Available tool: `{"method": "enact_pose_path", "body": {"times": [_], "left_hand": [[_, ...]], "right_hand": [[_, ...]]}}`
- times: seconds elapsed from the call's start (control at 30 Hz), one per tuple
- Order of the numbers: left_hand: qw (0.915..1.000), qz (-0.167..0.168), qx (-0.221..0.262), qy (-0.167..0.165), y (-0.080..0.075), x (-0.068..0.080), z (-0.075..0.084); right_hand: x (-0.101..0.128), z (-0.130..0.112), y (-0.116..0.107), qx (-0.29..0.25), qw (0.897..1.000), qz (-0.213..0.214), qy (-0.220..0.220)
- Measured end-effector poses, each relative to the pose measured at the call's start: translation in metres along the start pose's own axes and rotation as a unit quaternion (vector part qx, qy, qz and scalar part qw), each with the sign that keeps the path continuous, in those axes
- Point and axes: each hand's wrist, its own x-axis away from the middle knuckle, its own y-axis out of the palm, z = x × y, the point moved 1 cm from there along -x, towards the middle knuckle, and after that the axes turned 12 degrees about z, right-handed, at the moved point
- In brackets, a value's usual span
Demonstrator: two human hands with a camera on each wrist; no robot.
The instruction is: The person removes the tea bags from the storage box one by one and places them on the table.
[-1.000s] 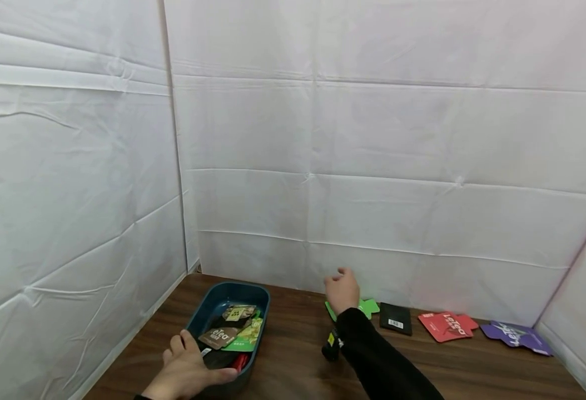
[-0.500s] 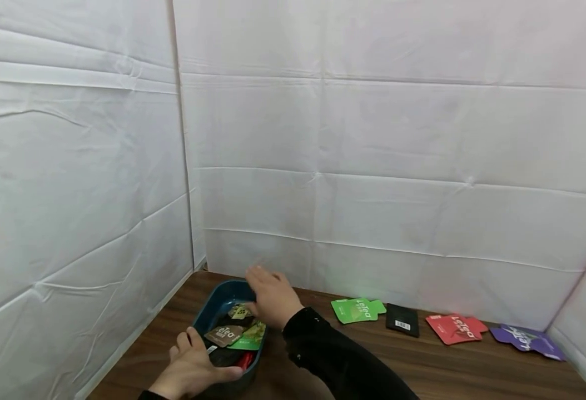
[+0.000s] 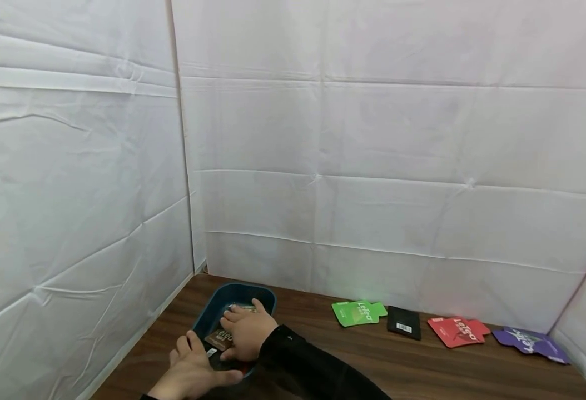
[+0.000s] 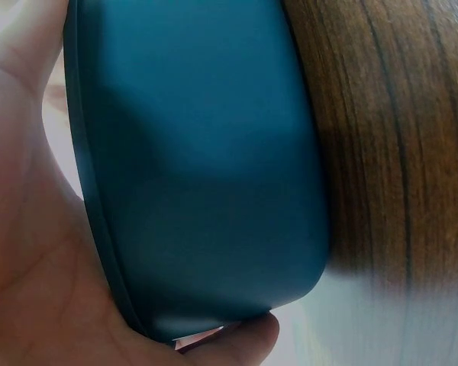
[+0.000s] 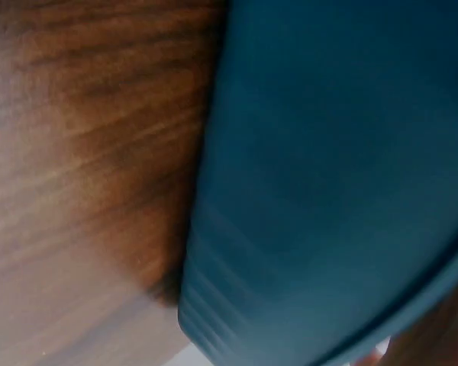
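Note:
A dark teal plastic bin stands on the table at the left, tea packets inside it. My left hand grips its near end, fingers along the left side and thumb across the front. In the left wrist view the palm lies close to the rim and a fingertip curls under the end of the bin. My right hand is down in the bin, fingers spread over the packets. A brown LeTea packet shows beside its fingers; much else in there is hidden. The bin's outer wall fills most of the right wrist view.
Along the back right lie tea packets in a row: green, black, red and purple. White sheet walls enclose the brown wood table at the back and both sides.
My right hand has moved left from over the green packets in the row and lowered into the bin, uncovering those green packets. My left hand keeps its grip on the bin.

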Motion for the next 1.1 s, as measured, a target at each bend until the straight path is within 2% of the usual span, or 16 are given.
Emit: {"method": "enact_pose_path", "body": {"times": [0.17, 0.33, 0.43, 0.67, 0.77, 0.87, 1.0, 1.1], "left_hand": [[1.0000, -0.001, 0.002, 0.000, 0.001, -0.001, -0.001], [0.9999, -0.012, 0.012, 0.000, 0.001, -0.002, 0.000], [0.9998, -0.016, 0.014, -0.003, 0.000, -0.002, 0.000], [0.9999, -0.011, 0.001, -0.009, -0.001, -0.002, 0.001], [0.9998, -0.011, -0.003, -0.015, -0.001, -0.002, 0.002], [0.9998, -0.008, -0.007, -0.015, -0.001, -0.002, 0.002], [0.9999, -0.005, -0.008, -0.011, -0.001, -0.002, 0.001], [1.0000, -0.006, -0.005, -0.006, 0.000, -0.003, -0.001]], "right_hand": [[0.004, -0.007, -0.002, 0.013, 1.000, -0.012, 0.014], [0.005, -0.010, -0.003, 0.030, 0.999, 0.022, 0.004], [0.003, -0.011, -0.002, 0.048, 0.998, 0.045, -0.016], [-0.004, -0.013, 0.008, 0.076, 0.990, 0.076, -0.094], [-0.004, -0.015, 0.006, 0.079, 0.987, 0.090, -0.105], [-0.002, -0.017, 0.003, 0.062, 0.989, 0.092, -0.101], [-0.002, -0.014, -0.001, -0.013, 0.994, 0.082, -0.078], [0.000, -0.009, -0.006, -0.066, 0.992, 0.085, -0.064]]}}
